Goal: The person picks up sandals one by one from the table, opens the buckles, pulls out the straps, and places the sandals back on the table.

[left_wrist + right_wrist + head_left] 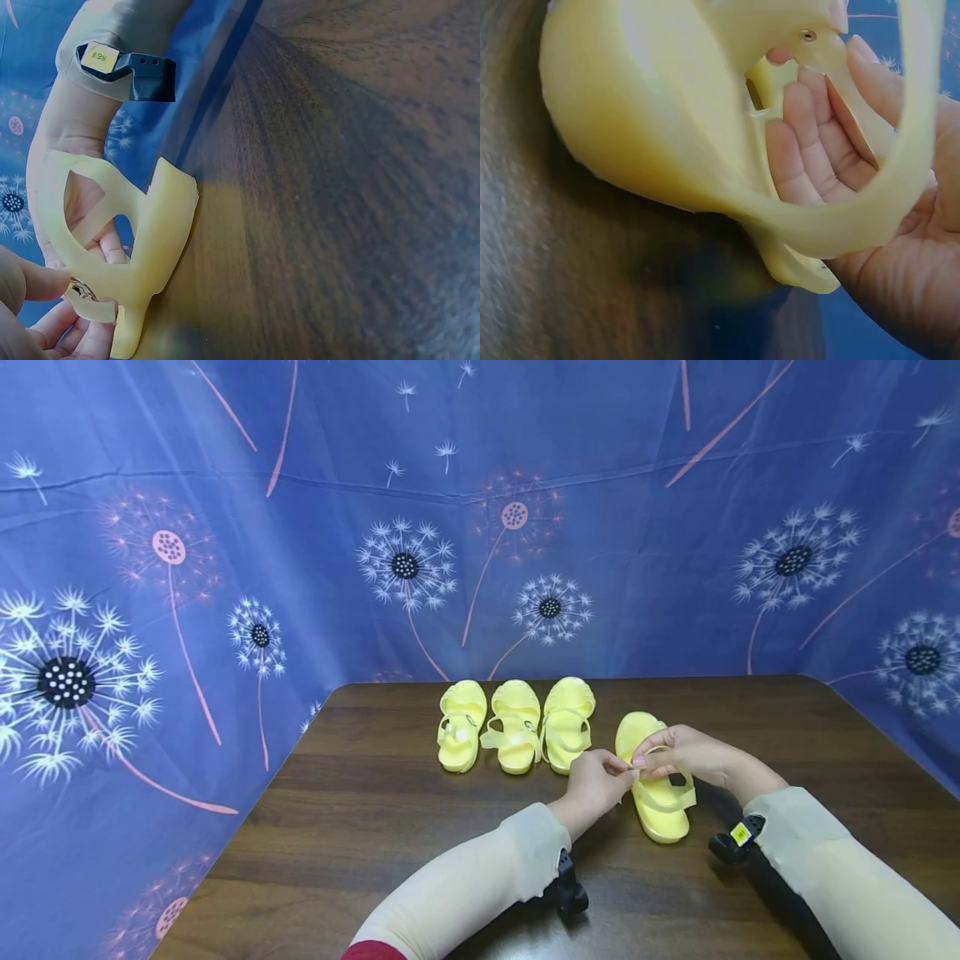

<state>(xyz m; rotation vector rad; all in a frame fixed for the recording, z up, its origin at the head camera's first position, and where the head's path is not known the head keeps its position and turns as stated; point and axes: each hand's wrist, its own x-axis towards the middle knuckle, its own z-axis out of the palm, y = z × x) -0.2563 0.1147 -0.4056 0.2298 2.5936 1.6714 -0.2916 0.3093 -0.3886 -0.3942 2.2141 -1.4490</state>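
A yellow sandal [663, 825] lies on the right part of the table, toe end away from me. Over its strap both hands meet. My left hand [595, 787] pinches the strap by a small metal buckle [81, 289], seen in the left wrist view. From the other side my right hand [693, 753] holds the strap between thumb and fingers. In the right wrist view a small metal stud [808, 35] shows on the strap, and the back strap loops in front of the right palm [900, 277]. The left fingertips are partly hidden there.
Three more yellow sandals, a left one [454, 758], a middle one [516, 762] and a right one [562, 760], stand in a row left of the hands. The brown wooden table [360, 827] ends at a blue dandelion-print cloth [322, 543] behind it.
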